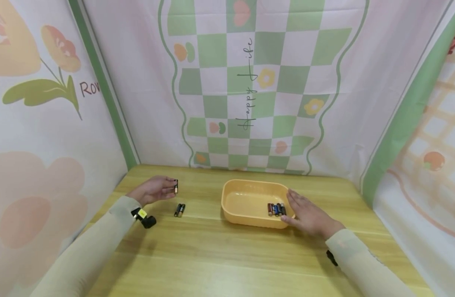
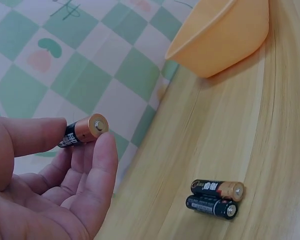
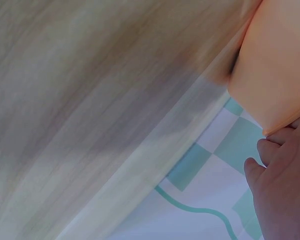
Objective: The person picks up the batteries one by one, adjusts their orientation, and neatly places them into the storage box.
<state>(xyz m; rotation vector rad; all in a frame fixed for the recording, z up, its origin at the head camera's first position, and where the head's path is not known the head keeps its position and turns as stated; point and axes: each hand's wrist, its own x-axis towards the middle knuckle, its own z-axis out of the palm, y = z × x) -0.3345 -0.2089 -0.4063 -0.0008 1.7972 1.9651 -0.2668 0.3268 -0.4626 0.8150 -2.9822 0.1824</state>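
My left hand (image 1: 155,190) pinches a battery (image 2: 85,131) with a black and copper wrapper between thumb and fingertips, raised above the table's left side. Below it, two more batteries (image 1: 180,210) lie side by side on the tabletop; one is black and copper, the other mostly black, as the left wrist view shows. An orange-yellow plastic basin (image 1: 246,222) stands right of the middle. Several batteries (image 1: 275,209) lie in a row inside, at its right end. Against the basin's right rim rests my right hand (image 1: 309,216), fingers extended along the rim and thumb near the front corner.
The wooden table (image 1: 197,255) has its back edge against a hanging cloth (image 1: 242,86) with green checks. Printed cloths also hang at the left (image 1: 56,123) and right (image 1: 427,136) sides. Bare wood lies between the two loose batteries and the basin.
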